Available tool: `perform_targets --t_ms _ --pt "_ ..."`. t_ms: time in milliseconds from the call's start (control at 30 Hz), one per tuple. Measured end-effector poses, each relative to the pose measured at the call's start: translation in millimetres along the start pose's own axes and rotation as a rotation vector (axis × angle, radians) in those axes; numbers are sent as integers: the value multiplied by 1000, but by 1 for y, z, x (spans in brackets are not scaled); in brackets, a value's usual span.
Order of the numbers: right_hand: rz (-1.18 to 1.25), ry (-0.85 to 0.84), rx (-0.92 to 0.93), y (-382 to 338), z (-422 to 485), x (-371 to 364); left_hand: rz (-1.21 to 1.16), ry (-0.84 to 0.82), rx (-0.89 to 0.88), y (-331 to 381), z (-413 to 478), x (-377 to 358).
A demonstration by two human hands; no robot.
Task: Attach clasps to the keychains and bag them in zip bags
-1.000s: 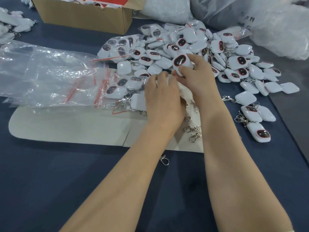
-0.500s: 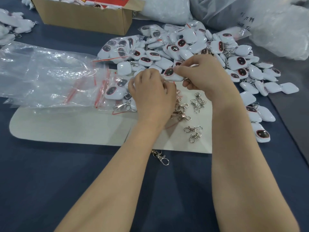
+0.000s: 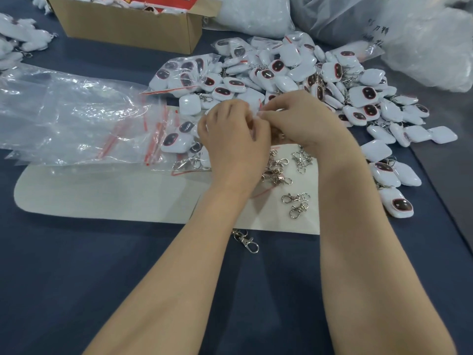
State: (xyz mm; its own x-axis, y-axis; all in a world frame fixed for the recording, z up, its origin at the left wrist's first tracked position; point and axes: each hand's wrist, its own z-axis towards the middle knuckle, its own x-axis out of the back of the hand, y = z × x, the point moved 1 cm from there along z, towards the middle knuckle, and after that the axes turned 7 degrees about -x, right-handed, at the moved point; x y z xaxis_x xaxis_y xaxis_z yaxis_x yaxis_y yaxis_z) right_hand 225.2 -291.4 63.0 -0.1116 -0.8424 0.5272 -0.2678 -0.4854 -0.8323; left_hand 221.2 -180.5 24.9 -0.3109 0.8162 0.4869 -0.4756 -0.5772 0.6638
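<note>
Fitting step: clasp-onto-keychain looks like the step in hand. The left hand (image 3: 235, 139) and right hand (image 3: 304, 121) meet tip to tip over the far edge of the pale mat (image 3: 102, 198), mid worktop (image 3: 76, 278).
Left fingers: curled in, tips pinching something small that the back of the hand hides.
Right fingers: curled, thumb and forefinger pinching at the same spot.
Held piece: hidden behind both hands; probably one white keychain and its ring. Can't confirm a clasp is in there.
Keychain pile (image 3: 332, 80): loose heap toward the worktop's far right, trailing down past the mat's right edge.
Loose clasps (image 3: 295, 201): on the mat's right part, between the two forearms.
Stray clasp (image 3: 247, 242): off the mat's near edge, on the blue worktop.
Empty zip bags (image 3: 76, 119): stack at the worktop's left side.
Part-filled bag (image 3: 179, 149): just beside the left hand.
Full bag (image 3: 184, 73): beyond that, at the pile's left edge.
Cardboard box (image 3: 133, 29): far left corner.
Progress: early, by my guess; most of the pile is unbagged.
Next move calls for: fine pinch work to hook the clasp through the ring, then one hand freed to reach left for a bag and open its mouth.
</note>
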Motion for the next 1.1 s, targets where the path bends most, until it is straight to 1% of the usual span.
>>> perform_targets --t_ms 67,133,200,267,333,467,567,600,633,700,767,800,833,933,1000,1100 --pt "110 -95 10 0 0 -5 -37 22 -32 2 0 1" --pt "265 -238 -1 0 0 -8 -70 49 -74 3 -1 2" --pt "365 -347 -26 2 -1 -10 -115 71 -108 4 -1 3" --pt "406 -420 -24 6 -3 -15 -150 95 -137 5 -1 3" --pt "356 -428 4 9 -5 -19 -154 109 -168 5 -1 3" --pt "167 -341 76 12 -1 -23 -159 112 -182 6 -1 3" --pt "131 -280 86 10 0 -22 -166 82 -143 3 -1 1" --pt "136 -229 68 10 1 -20 -166 49 -119 2 -1 -1" --pt "150 -140 40 10 3 -17 -157 2 -96 0 -2 -3" --pt "165 137 -40 16 10 -8 -96 -93 -76 -4 -3 -8" --pt "-23 447 -96 29 16 -1 -4 -160 -103 -8 -4 -12" --pt "-137 539 -129 36 17 1 36 -181 -126 -9 -4 -13" --pt "-225 569 -168 43 18 2 64 -193 -145 -10 -5 -14" --pt "-390 494 -278 55 18 -1 76 -193 -155 -10 -4 -14" --pt "-435 482 -284 60 20 -3 72 -190 -152 -10 -5 -14" --pt "-498 516 -266 62 23 -7 73 -202 -146 -10 -5 -13"
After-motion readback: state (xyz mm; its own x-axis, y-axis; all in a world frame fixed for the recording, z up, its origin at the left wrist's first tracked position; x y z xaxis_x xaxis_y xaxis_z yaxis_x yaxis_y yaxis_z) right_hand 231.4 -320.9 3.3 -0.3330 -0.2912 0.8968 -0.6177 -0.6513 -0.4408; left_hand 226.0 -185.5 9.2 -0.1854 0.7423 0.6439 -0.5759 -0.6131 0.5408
